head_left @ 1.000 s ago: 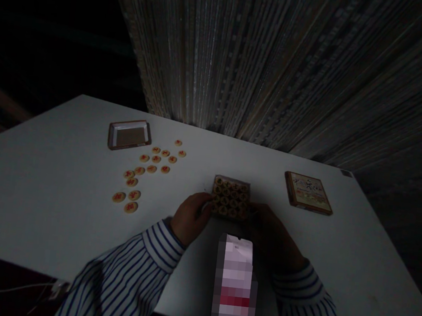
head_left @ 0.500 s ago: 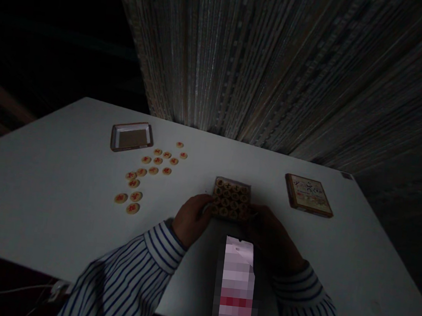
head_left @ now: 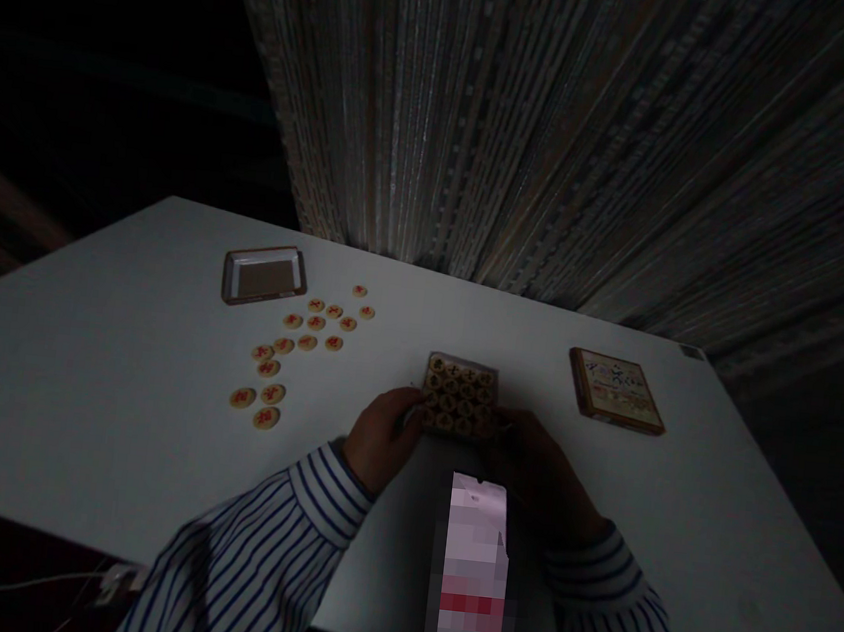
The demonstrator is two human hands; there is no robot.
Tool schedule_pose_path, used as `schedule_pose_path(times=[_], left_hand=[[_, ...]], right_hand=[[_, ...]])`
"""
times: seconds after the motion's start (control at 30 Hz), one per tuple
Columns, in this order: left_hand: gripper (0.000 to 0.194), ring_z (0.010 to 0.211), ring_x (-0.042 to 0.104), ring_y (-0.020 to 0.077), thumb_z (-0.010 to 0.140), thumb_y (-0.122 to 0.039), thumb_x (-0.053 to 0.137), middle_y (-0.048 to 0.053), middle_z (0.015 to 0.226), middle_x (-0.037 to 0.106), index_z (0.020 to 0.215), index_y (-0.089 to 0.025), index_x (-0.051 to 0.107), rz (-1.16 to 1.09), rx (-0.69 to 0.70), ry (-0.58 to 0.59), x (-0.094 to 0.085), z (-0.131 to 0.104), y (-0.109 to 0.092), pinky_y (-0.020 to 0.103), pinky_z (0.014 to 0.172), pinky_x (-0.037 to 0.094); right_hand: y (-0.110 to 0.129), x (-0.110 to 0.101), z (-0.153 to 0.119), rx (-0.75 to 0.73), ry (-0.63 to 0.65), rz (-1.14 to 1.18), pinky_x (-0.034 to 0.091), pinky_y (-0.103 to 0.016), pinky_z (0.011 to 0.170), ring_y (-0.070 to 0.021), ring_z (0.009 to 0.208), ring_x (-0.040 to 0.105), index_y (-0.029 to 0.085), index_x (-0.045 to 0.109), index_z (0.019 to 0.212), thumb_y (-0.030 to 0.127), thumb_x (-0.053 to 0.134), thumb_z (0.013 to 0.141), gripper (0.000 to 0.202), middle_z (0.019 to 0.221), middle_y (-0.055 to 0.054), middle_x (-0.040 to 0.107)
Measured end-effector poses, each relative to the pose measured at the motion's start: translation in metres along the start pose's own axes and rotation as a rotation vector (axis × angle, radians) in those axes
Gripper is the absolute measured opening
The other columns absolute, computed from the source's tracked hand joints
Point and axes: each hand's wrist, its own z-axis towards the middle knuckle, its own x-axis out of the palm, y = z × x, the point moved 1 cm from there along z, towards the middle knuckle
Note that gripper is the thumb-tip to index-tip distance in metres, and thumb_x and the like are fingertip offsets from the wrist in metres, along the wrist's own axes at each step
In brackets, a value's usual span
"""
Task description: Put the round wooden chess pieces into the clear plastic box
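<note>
A small box filled with rows of round wooden pieces with dark characters lies on the white table. My left hand grips its left side, fingers closed on the edge. At its lower right corner, my right hand is closed on the box, deep in shadow. Several round pieces with red characters are spread on the table to the left. Behind them sits an open, shallow box part with a pale inner rim.
At the right lies a flat box with a printed top. A lit phone is below the hands, partly pixelated. The white table ends at a striped curtain. A small dark item sits at the back right corner.
The box of dark-character pieces has shifted very slightly left between my hands. Both hands keep their hold.
</note>
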Motion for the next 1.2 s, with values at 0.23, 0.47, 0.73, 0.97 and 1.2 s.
schedule_pose_path(times=[0.23, 0.47, 0.73, 0.97, 1.2], left_hand=[[0.024, 0.095, 0.061, 0.0216, 0.081, -0.022, 0.047, 0.011, 0.1, 0.066, 0.099, -0.014, 0.061, 0.009, -0.015, 0.007, -0.0007, 0.0005, 0.0013, 0.039, 0.083, 0.051], [0.023, 0.095, 0.061, 0.0205, 0.08, -0.022, 0.048, 0.009, 0.1, 0.066, 0.099, -0.017, 0.06, -0.021, -0.037, -0.019, 0.001, 0.0003, 0.0034, 0.038, 0.083, 0.051], [0.023, 0.095, 0.061, 0.0208, 0.081, -0.021, 0.048, 0.01, 0.1, 0.066, 0.099, -0.015, 0.061, -0.024, -0.043, 0.005, 0.0, 0.0011, 0.0019, 0.038, 0.083, 0.051], [0.022, 0.095, 0.061, 0.02, 0.08, -0.021, 0.049, 0.009, 0.099, 0.066, 0.098, -0.017, 0.061, -0.034, -0.028, -0.025, 0.0009, 0.0006, 0.0035, 0.037, 0.083, 0.051], [0.021, 0.095, 0.062, 0.0213, 0.081, -0.021, 0.049, 0.01, 0.098, 0.067, 0.097, -0.015, 0.062, -0.002, -0.026, -0.016, 0.0001, 0.0011, 0.0016, 0.038, 0.083, 0.051]], right_hand=[[0.0017, 0.0025, 0.0025, -0.049, -0.027, -0.009, 0.052, -0.036, 0.071, -0.0213, 0.089, 0.06, 0.021, 0.048, 0.111, 0.029, 0.054, 0.08, 0.033, 0.1, -0.009, 0.057], [0.0018, 0.003, 0.003, -0.039, -0.012, -0.048, 0.053, -0.038, 0.071, -0.0221, 0.088, 0.059, 0.021, 0.048, 0.111, 0.029, 0.055, 0.078, 0.035, 0.101, -0.009, 0.056], [0.0047, 0.0008, 0.0037, -0.108, 0.036, -0.119, 0.053, -0.035, 0.07, -0.0203, 0.086, 0.059, 0.019, 0.051, 0.114, 0.026, 0.053, 0.081, 0.034, 0.102, -0.011, 0.054], [0.0033, 0.0024, 0.0029, -0.141, 0.022, -0.185, 0.054, -0.032, 0.065, -0.02, 0.082, 0.06, 0.018, 0.054, 0.114, 0.024, 0.053, 0.08, 0.034, 0.101, -0.012, 0.055], [0.0066, 0.0025, 0.0039, -0.141, 0.025, -0.202, 0.054, -0.032, 0.066, -0.0188, 0.082, 0.059, 0.02, 0.057, 0.11, 0.026, 0.049, 0.084, 0.028, 0.098, -0.011, 0.055]])
